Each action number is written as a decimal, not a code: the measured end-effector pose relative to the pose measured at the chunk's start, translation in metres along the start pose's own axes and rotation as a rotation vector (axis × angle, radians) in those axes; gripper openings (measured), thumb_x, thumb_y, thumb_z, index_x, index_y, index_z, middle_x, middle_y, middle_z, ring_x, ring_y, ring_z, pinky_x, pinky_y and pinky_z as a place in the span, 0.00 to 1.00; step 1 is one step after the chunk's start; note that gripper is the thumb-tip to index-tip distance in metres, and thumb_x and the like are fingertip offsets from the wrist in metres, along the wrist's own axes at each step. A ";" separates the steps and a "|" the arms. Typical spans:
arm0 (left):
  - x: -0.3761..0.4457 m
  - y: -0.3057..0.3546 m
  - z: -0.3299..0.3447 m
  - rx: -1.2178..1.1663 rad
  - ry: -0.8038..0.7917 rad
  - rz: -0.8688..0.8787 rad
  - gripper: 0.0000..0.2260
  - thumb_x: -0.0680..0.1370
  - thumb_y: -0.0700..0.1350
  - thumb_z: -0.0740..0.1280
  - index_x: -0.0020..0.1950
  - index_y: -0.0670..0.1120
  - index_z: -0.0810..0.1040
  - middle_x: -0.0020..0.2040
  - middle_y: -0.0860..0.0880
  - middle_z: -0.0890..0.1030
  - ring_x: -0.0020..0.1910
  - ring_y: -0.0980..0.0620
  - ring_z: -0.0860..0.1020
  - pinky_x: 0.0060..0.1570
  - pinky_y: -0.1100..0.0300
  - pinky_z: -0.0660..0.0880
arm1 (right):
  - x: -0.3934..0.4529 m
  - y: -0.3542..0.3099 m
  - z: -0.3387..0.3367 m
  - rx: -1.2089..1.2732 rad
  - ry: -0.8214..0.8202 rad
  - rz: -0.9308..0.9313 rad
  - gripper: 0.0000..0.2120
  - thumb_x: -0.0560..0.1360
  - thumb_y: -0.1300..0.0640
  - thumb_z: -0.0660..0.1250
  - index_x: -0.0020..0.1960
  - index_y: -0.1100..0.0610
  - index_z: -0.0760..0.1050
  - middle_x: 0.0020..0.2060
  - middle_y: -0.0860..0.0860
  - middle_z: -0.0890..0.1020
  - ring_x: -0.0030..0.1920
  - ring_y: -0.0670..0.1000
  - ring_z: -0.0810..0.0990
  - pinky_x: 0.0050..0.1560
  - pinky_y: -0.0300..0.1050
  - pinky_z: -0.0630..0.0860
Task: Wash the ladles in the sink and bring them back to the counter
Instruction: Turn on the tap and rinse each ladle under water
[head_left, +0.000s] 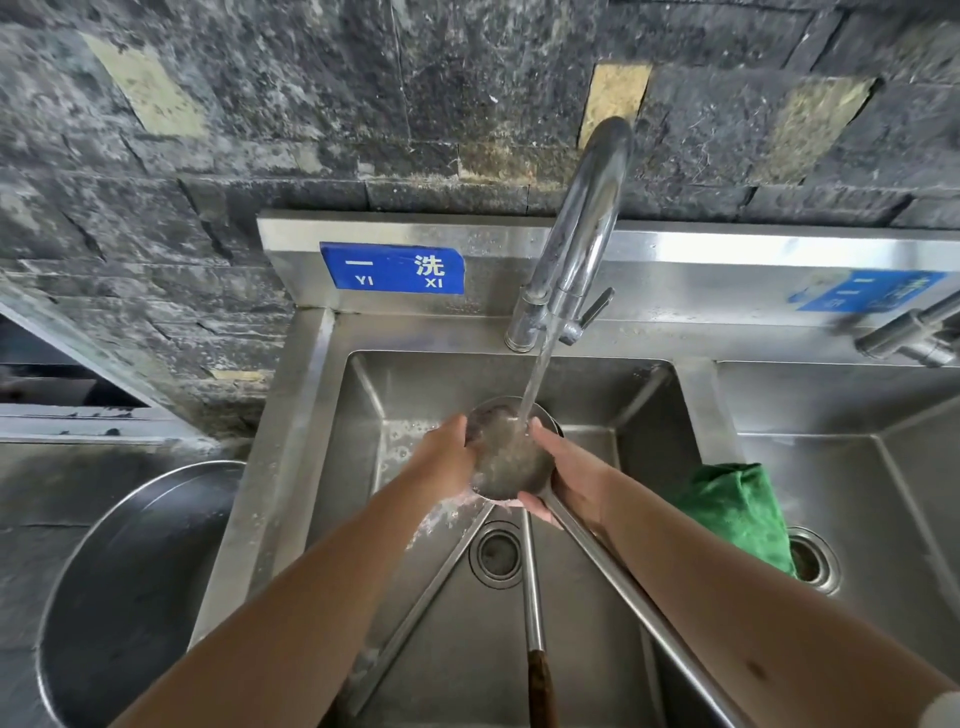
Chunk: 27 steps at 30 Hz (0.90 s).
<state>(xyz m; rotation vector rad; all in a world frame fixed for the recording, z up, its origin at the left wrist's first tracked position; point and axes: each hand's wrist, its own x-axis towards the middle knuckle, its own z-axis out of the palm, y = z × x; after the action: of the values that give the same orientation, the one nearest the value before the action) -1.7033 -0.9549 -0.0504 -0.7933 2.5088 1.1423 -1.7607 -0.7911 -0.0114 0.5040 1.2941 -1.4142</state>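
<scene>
Under the running tap (576, 228) I hold a steel ladle bowl (506, 457) over the left sink basin (363, 415), and water streams into it. My left hand (447, 460) cups the bowl's left side with curled fingers. My right hand (569, 480) grips it on the right, where a long steel handle (639, 597) runs off to the lower right. Two more ladle handles fan out below the bowl: one with a brown wooden grip (532, 597) and one (415, 592) toward the lower left. Their bowls are hidden under the held one.
A green cloth (743, 509) hangs over the divider to the right basin (857, 467), which has its own drain and tap (909, 332). A big steel bowl (130, 571) sits on the grey counter at the left. A dark stone wall stands behind.
</scene>
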 end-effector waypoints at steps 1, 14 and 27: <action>0.000 0.000 0.001 -0.032 -0.020 0.016 0.06 0.79 0.47 0.65 0.54 0.51 0.70 0.49 0.48 0.79 0.42 0.52 0.76 0.37 0.59 0.70 | -0.005 -0.002 0.000 0.016 -0.025 -0.006 0.24 0.76 0.37 0.62 0.56 0.57 0.78 0.47 0.56 0.85 0.38 0.54 0.84 0.28 0.41 0.80; -0.016 0.041 -0.002 -1.105 -0.206 -0.215 0.14 0.74 0.44 0.63 0.58 0.44 0.76 0.48 0.41 0.81 0.46 0.40 0.80 0.46 0.45 0.79 | -0.020 -0.007 0.006 0.037 -0.196 -0.023 0.39 0.67 0.25 0.61 0.61 0.56 0.79 0.56 0.54 0.83 0.52 0.63 0.84 0.32 0.44 0.80; -0.065 0.062 -0.021 -1.960 -0.023 -0.303 0.25 0.79 0.57 0.59 0.61 0.36 0.77 0.51 0.32 0.83 0.54 0.34 0.80 0.53 0.43 0.76 | -0.022 -0.025 0.034 -0.274 -0.058 -0.316 0.21 0.69 0.43 0.74 0.47 0.59 0.75 0.26 0.55 0.74 0.20 0.51 0.70 0.20 0.37 0.67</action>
<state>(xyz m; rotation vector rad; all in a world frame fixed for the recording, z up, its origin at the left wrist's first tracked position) -1.6869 -0.9131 0.0309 -1.2349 0.3730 3.0682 -1.7640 -0.8168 0.0281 0.0744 1.5390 -1.4624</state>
